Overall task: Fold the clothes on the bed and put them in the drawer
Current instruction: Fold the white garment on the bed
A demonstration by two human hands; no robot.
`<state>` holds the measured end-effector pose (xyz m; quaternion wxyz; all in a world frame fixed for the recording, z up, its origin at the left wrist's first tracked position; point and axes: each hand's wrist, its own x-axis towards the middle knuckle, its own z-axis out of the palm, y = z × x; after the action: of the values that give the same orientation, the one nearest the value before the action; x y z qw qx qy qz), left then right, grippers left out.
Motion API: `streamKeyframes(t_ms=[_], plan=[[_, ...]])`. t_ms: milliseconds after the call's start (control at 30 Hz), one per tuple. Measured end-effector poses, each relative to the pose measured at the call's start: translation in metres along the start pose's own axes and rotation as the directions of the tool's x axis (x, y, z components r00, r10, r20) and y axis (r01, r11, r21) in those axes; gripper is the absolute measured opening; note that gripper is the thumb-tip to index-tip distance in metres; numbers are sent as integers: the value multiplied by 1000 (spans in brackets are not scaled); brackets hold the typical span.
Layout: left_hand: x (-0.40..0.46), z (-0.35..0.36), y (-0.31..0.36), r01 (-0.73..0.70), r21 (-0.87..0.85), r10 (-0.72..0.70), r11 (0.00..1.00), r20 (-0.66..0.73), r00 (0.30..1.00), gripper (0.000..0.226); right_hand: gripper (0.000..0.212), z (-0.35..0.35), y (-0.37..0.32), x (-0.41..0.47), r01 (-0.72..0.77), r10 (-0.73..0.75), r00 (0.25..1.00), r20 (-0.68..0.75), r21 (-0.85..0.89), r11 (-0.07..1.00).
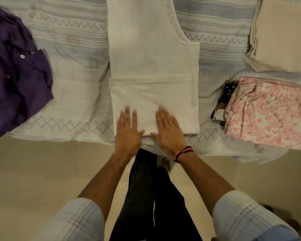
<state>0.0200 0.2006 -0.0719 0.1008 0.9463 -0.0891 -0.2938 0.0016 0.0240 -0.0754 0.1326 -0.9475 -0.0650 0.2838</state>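
A cream sleeveless garment (153,66) lies lengthwise at the bed's (73,94) near edge, its lower end folded up into a flat panel. Left hand (128,131) and right hand (169,133) press it, fingers straight.

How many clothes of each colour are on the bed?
White: 1, the white garment under both hands
Purple: 1, the purple shirt on the left
Pink flowered: 1, the pink cloth on the right
Black patterned: 1, the black cloth beside it
Cream: 1, the cream cloth
Total: 5
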Motion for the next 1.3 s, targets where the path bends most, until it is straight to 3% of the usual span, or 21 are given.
streamKeyframes(t_ms=[167,300,467,567,733,967,1167,1300], plan=[[-23,10,-55,2,139,-9,990,50,999,79,88,9,58,-35,-176,178,984,28,-78,981],[-20,7,-43,27,233,-35,972,31,999,90,93,5,50,-37,-230,228,973,-31,-95,969],[-22,21,13,-183,173,178,968,44,983,83,82,21,-7,-27,-20,17,999,-47,-65,998],[-32,31,13,-122,141,107,982,115,988,80,80,32,-12,-33,-1,2,1000,21,-65,998],[-52,32,-29,-58,132,40,990,136,990,84,81,35,38,-58,-90,92,996,16,-86,992],[-52,21,-36,152,102,-157,983,41,987,86,84,19,56,-70,-218,216,976,-27,-79,973],[-23,19,3,-145,183,160,972,-73,984,91,80,17,32,-39,1,-28,993,-116,-225,974],[-4,26,20,-205,201,216,958,-35,976,88,81,24,28,-24,38,-69,989,-132,-227,973]])
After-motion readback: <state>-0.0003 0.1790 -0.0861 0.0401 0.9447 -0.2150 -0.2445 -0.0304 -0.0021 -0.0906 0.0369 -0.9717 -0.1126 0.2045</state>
